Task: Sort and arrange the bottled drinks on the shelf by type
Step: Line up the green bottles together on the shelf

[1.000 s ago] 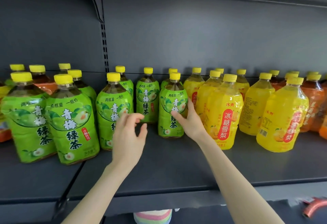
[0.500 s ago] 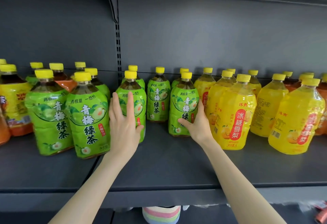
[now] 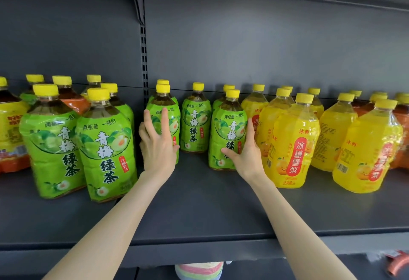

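Green-labelled tea bottles with yellow caps stand in the left and middle of a dark grey shelf (image 3: 199,209); yellow pear-drink bottles (image 3: 292,142) stand to the right. My left hand (image 3: 158,144) lies flat against the front of one green bottle (image 3: 164,113), fingers spread over its label. My right hand (image 3: 247,153) wraps the right side of another green bottle (image 3: 228,129), thumb across its lower label. A third green bottle (image 3: 195,122) stands between them, further back. Two large green bottles (image 3: 104,147) stand near the front left.
Orange-labelled bottles stand at the far right (image 3: 400,131) and behind the green ones at the left (image 3: 73,100). A yellow-and-orange bottle (image 3: 11,129) is at the left edge. A slotted shelf upright (image 3: 144,63) rises behind. A striped object (image 3: 199,271) shows below the shelf.
My left hand went from hovering in front of the shelf to pressing on a green bottle. My right hand stayed on its green bottle. The view shifted, so the bottles appear further right.
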The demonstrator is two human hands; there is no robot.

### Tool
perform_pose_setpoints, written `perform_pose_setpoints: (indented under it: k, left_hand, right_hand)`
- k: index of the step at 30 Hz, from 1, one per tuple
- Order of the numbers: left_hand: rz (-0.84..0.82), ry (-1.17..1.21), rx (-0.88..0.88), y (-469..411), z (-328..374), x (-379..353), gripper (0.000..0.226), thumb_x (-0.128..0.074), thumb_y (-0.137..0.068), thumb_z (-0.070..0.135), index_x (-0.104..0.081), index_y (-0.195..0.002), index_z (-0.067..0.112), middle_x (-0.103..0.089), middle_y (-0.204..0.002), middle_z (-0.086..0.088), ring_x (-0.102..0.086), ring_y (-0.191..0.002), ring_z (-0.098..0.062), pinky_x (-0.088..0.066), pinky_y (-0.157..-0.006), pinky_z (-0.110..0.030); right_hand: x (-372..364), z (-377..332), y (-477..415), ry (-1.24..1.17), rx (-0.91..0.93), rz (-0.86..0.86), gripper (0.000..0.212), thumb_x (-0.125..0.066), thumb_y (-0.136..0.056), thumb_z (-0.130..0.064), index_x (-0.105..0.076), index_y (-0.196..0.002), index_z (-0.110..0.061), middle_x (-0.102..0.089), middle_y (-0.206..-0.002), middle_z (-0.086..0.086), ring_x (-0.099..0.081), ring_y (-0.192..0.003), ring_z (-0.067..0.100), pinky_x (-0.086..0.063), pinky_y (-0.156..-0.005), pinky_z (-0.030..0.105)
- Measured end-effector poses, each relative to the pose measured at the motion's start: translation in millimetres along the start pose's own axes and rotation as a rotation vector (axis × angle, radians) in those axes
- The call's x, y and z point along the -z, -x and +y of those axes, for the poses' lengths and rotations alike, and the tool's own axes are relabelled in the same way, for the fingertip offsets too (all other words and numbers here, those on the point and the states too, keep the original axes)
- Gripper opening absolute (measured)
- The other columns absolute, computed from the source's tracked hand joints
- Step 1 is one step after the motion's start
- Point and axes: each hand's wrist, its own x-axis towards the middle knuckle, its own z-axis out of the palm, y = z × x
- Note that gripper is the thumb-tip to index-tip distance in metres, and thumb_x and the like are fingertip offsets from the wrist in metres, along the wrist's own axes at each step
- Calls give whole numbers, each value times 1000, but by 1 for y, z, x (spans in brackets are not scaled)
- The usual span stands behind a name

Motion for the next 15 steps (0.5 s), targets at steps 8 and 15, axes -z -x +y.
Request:
perform_pose_setpoints:
  k: [8, 15]
  left_hand:
    - [52, 28, 5, 2, -5, -3, 100, -82, -67, 12, -20, -146, 16, -14, -148, -26, -32, -123, -48, -45, -88, -56]
    - [64, 51, 0, 1, -7, -5, 97, -78, -71, 7, -18, -147, 15, -10, -150, -26, -27, -128, -48, -40, -98, -55]
  right_hand:
    - [-1, 3, -2, 0, 5, 0, 106, -75, -80, -12, 1, -153, -26, -37, -152, 4, -39, -138, 21, -37, -111, 44]
    - [-2, 3, -4, 9, 9, 7, 105, -75, -80, -12, 1, -153, -24, -38, -151, 4, -41, -137, 21, -37, -110, 41]
